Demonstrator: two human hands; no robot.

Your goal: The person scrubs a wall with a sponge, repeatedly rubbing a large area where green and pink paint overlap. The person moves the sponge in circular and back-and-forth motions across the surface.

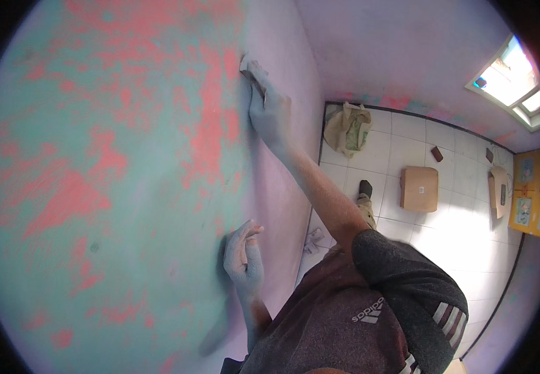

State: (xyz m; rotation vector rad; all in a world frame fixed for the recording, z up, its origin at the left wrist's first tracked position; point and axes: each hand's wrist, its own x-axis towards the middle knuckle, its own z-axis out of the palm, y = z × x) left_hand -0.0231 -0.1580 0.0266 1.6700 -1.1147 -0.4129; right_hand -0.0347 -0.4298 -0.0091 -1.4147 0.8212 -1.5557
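Observation:
My right hand [270,105], coated in pale dust, is raised against a wall [148,205] with worn turquoise and pink patches. Its fingers press a thin, pale folded sheet [245,64], possibly sandpaper, where the patchy paint meets a plain pale lilac stretch. Most of that sheet is hidden under the fingers. Lower down, my left hand [245,262] is close to the same wall, dusty too, its fingers loosely curled and the thumb apart. Nothing shows in it, and I cannot tell whether its back touches the wall.
On the white tiled floor [391,177] are a crumpled beige bag [344,128], a cardboard box [419,189] and a small brown block [436,154]. A yellow box [524,210] stands by the far wall, near another cardboard piece [498,191]. Light enters by a window [508,77].

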